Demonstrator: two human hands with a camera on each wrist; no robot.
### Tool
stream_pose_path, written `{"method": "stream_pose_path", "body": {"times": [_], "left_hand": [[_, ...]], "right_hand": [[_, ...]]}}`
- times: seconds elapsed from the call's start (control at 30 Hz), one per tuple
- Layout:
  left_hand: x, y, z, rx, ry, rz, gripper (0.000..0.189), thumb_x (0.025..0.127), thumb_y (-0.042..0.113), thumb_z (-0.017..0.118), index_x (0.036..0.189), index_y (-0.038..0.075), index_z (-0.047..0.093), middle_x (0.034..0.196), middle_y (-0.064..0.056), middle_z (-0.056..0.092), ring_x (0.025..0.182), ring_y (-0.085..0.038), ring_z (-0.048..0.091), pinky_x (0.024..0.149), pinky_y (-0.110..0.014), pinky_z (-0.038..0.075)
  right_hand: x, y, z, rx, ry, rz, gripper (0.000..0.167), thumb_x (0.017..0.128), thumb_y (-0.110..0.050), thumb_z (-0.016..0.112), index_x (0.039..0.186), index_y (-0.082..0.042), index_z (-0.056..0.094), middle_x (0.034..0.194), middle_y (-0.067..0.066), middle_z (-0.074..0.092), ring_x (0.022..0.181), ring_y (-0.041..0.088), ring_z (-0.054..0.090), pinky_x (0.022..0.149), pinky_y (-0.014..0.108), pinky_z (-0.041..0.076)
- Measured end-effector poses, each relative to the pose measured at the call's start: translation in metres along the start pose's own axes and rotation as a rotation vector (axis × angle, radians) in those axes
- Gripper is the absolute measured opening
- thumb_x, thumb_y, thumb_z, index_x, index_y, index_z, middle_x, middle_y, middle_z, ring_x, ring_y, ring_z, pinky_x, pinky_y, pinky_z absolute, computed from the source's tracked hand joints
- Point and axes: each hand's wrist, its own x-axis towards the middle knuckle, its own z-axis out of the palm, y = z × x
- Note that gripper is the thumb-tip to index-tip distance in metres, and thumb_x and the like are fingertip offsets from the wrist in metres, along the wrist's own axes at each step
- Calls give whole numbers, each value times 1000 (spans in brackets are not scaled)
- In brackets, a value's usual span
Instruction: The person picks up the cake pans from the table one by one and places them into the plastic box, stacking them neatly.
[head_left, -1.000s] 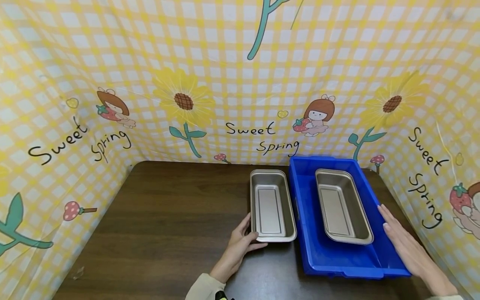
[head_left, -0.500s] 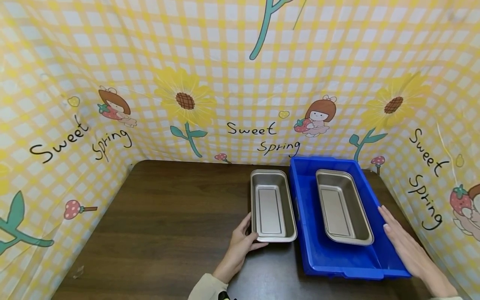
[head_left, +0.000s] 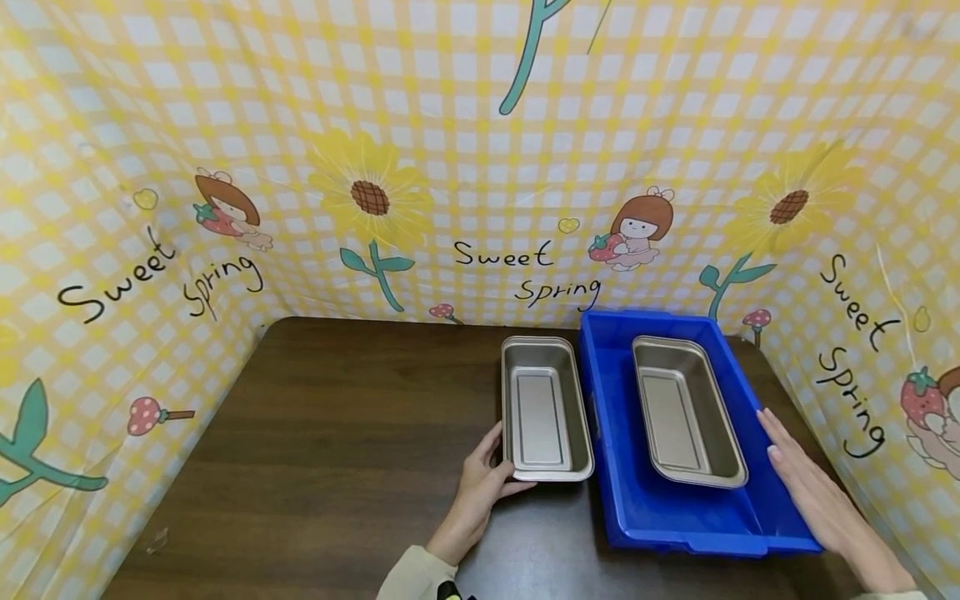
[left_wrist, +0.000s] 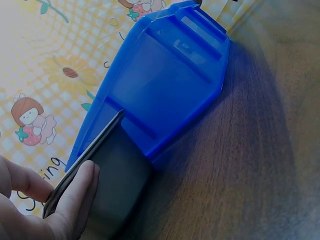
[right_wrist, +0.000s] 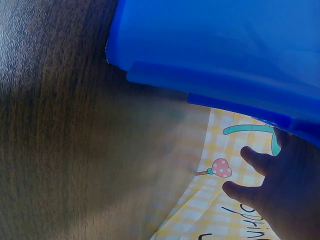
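A silver metal loaf pan (head_left: 538, 408) stands left of a blue plastic bin (head_left: 720, 543), its long side close along the bin's wall. My left hand (head_left: 474, 496) grips the pan's near left corner, the thumb over the rim and fingers against the outside. The left wrist view shows the left hand (left_wrist: 37, 207) pinching the rim of the loaf pan (left_wrist: 117, 185). A second, matching loaf pan (head_left: 667, 417) sits inside the bin, slightly turned. My right hand (head_left: 813, 496) lies along the bin's right rim with fingers extended; in the right wrist view the hand (right_wrist: 292, 175) is in shadow.
Both pans and the bin are on a dark wood-grain table (head_left: 337, 450). A yellow checked cloth (head_left: 465, 167) walls the table at the back and both sides. A small clear scrap (head_left: 157, 542) lies near the table's left edge.
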Motion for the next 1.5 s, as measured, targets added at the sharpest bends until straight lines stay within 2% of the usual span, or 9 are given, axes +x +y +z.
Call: {"method": "stream_pose_path", "body": {"times": [0.37, 0.67, 0.9, 1.17, 1.5], "left_hand": [[2, 1, 1, -33, 15, 39, 80, 87, -13, 43, 164, -9, 22, 167, -35, 18, 120, -44, 61, 86, -48, 66], [2, 7, 4, -49, 1, 33, 81, 86, -14, 41, 164, -9, 20, 169, -34, 14, 128, -49, 55, 91, -51, 64], [1, 13, 4, -66, -5, 49, 79, 88, -14, 41, 164, -10, 19, 169, -34, 16, 132, -52, 52, 92, -50, 64], [-3, 25, 8, -63, -14, 87, 81, 87, -13, 41, 165, -7, 20, 168, -33, 19, 128, -48, 57, 91, -48, 64], [-7, 41, 16, -64, -11, 102, 73, 96, -10, 46, 165, -7, 20, 170, -29, 16, 125, -44, 61, 91, -44, 65]], "right_hand": [[1, 0, 0, -6, -1, -3, 58, 117, -18, 28, 171, -15, 9, 175, 22, 3, 144, -18, -3, 100, -5, 2], [1, 0, 0, -2, -1, -6, 58, 117, -18, 28, 171, -15, 9, 174, 22, 3, 144, -18, -3, 100, -5, 3], [0, 0, 0, 3, 4, -10, 58, 117, -17, 28, 171, -15, 9, 174, 23, 3, 143, -18, -2, 100, -5, 4], [1, 0, 0, 4, 0, -8, 58, 117, -17, 27, 171, -14, 8, 174, 23, 3, 144, -18, -3, 100, -5, 3], [1, 1, 1, -2, 18, -26, 57, 117, -16, 28, 171, -14, 11, 174, 22, 4, 144, -18, -1, 101, -5, 4]]}}
